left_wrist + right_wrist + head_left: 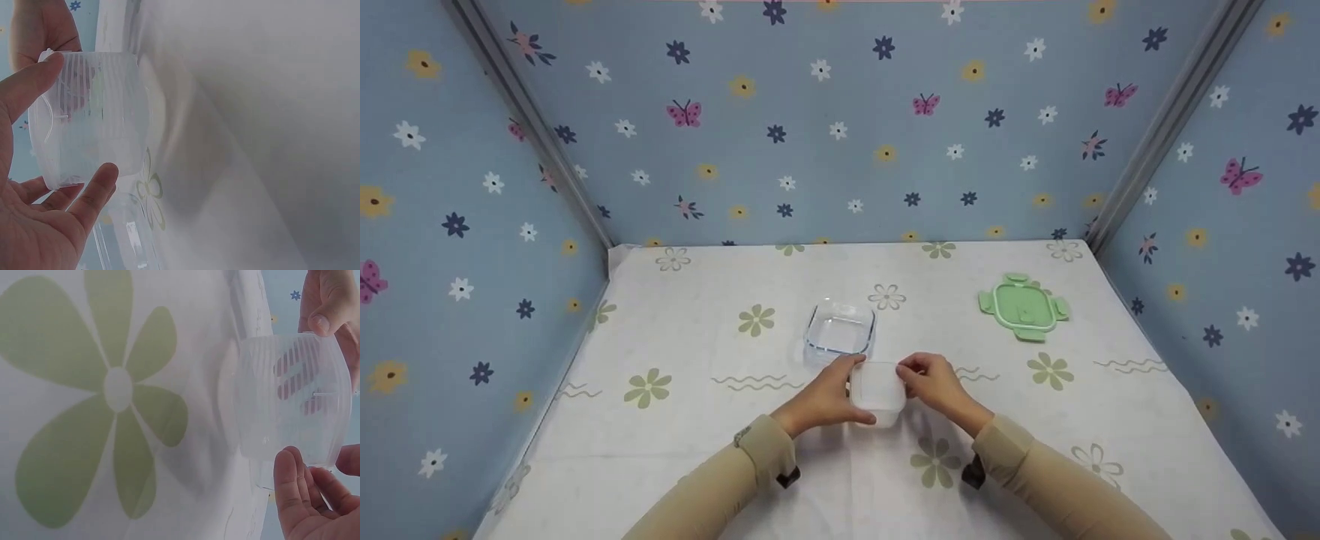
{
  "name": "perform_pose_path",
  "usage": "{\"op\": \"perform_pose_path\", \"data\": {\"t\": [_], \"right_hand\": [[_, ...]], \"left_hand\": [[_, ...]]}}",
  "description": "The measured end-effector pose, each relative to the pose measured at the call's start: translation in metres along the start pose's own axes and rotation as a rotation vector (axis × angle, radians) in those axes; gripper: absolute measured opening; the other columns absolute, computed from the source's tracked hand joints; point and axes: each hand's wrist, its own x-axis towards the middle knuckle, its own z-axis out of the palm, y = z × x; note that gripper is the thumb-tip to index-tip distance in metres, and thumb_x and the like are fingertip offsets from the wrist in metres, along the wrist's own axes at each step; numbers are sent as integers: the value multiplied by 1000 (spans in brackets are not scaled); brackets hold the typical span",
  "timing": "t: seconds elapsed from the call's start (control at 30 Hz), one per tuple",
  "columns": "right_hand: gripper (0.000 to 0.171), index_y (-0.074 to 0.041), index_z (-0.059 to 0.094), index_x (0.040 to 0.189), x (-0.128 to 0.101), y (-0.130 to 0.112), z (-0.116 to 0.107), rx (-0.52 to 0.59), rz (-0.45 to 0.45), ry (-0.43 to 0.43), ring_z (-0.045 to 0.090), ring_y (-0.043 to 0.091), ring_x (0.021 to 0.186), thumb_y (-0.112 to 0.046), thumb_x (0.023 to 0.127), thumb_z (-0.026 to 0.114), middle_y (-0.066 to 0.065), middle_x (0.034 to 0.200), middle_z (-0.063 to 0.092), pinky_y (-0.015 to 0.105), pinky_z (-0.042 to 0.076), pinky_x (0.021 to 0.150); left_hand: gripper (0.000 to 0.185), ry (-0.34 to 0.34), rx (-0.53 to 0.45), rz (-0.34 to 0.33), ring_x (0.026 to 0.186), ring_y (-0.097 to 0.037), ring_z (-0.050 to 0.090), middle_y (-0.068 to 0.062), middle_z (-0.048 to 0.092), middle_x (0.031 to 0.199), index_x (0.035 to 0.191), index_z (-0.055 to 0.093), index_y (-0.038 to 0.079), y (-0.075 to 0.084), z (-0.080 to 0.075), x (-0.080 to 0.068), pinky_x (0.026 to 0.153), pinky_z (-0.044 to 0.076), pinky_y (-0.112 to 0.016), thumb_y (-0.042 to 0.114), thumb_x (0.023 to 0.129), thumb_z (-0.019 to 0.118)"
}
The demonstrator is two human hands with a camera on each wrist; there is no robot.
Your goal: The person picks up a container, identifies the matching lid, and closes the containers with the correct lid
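A small frosted plastic container [880, 416] with a white lid [877, 384] stands near the middle of the table. My left hand [831, 394] grips it from the left, thumb on the near side and fingers round the far side. At its right far corner, my right hand [936, 381] has thumb and fingers curled at the lid's edge. In the right wrist view, those fingers touch the ribbed container [275, 399] just below the rim. Just behind it stands a clear square glass container [840, 346] without a lid.
A green lid [1024, 306] with side flaps lies at the back right of the table. White cloth [682, 457] with a flower pattern covers the table. Patterned blue walls [840, 165] enclose the back and both sides.
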Motion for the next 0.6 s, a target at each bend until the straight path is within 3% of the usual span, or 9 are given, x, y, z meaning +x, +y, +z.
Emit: {"op": "perform_pose_path", "data": {"t": [0.23, 0.6], "right_hand": [[21, 11, 75, 112, 3, -8, 5, -3, -7, -1, 71, 14, 70, -7, 106, 66, 13, 89, 73, 35, 67, 72], [16, 4, 78, 106, 8, -18, 18, -6, -31, -5, 74, 19, 72, -8, 105, 68, 10, 87, 74, 37, 68, 73]], "left_hand": [[106, 12, 17, -4, 136, -38, 58, -26, 50, 159, 163, 37, -2, 1, -7, -4, 115, 52, -55, 21, 79, 99], [105, 30, -5, -1, 129, -34, 59, -19, 52, 157, 162, 39, -1, -4, -21, -14, 109, 57, -52, 19, 79, 99]]}}
